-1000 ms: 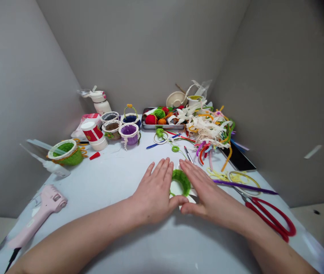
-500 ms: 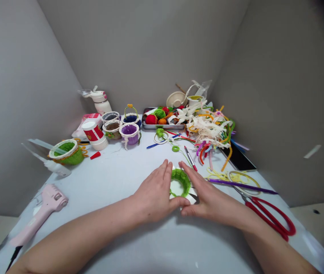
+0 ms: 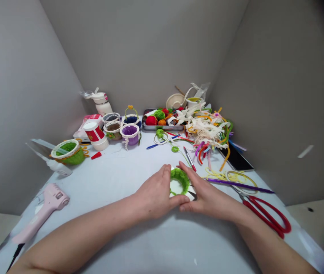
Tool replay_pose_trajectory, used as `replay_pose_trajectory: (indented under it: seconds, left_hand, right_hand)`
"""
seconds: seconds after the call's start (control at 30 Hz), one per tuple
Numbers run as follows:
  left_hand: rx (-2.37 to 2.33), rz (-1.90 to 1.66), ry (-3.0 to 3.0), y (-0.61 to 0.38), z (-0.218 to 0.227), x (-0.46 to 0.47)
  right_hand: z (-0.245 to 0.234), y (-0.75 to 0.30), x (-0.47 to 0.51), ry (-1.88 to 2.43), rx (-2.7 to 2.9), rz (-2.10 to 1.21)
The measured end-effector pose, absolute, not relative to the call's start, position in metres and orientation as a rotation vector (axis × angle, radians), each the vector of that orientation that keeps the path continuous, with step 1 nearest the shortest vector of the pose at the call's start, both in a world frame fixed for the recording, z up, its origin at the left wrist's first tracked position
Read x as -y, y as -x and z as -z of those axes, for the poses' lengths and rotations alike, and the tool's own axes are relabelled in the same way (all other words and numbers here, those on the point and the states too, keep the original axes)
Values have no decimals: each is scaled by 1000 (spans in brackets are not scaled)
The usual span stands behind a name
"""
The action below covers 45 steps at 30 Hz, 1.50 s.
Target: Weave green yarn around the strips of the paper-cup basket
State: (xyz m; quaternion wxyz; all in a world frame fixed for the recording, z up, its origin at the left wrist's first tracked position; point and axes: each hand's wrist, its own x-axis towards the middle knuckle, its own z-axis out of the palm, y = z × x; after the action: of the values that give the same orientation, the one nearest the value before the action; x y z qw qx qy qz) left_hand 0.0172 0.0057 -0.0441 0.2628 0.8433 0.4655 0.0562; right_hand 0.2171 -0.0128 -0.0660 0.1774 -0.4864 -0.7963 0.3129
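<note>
Between my two hands sits a small round piece of green yarn weaving (image 3: 182,180), with white strips sticking out around it and a white round base inside. My left hand (image 3: 158,192) curves around its left side, thumb along the near edge. On the opposite side my right hand (image 3: 203,192) grips it, fingers at the far right and thumb close to the left thumb. Part of the white strips is hidden under the fingers. A thin green strand leads from a small green yarn ring (image 3: 175,149) toward my right hand.
Scissors (image 3: 269,215) with red handles and a purple stick (image 3: 244,185) lie to the right. At left are a pink glue gun (image 3: 40,213), a glue bottle (image 3: 59,167) and a green basket (image 3: 75,156). Small baskets, a yarn tray (image 3: 162,128) and tangled trimmings (image 3: 206,129) line the back.
The view has shifted slightly. Both hands stay around the green weaving; the left fingertips have lowered a little and drawn closer together.
</note>
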Motion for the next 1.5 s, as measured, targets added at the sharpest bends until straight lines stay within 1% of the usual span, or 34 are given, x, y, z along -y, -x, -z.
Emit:
replay_pose_trajectory:
  seconds: [0.13,0.33,0.43,0.5,0.6,0.73,0.9,1.17,1.33,1.5]
  left_hand:
    - [-1214,-152,-2291,-10,34,-9]
    - [-1183,-183,-2169,3,2,-39]
    - [-1081,-89,-2030,-5,-3,-66]
    - [-1051,-61,-1946,-15,0,-81]
    - [-928,-166,-1794,-26,11,-94]
    - [-880,-291,-1679,-27,28,-95]
    - [-865,-292,-1596,-22,36,-90]
    - [-920,-223,-1554,-23,28,-86]
    - [-901,-209,-1579,-22,27,-86]
    - [-841,-302,-1572,-27,37,-86]
  right_hand:
    - [61,-219,13,1353,2230,-908]
    - [55,-226,11,1296,2208,-915]
    - [56,-232,8,1235,2182,-918]
    - [57,-235,4,1169,2091,-950]
    - [60,-238,-3,1112,1829,-1038]
    - [70,-233,-14,1182,1543,-1140]
    - [80,-223,-18,1205,1666,-1180]
    - [79,-224,-19,1362,1873,-888]
    - [78,-224,-18,1361,1923,-860]
    - [77,-221,-16,1343,1933,-861]
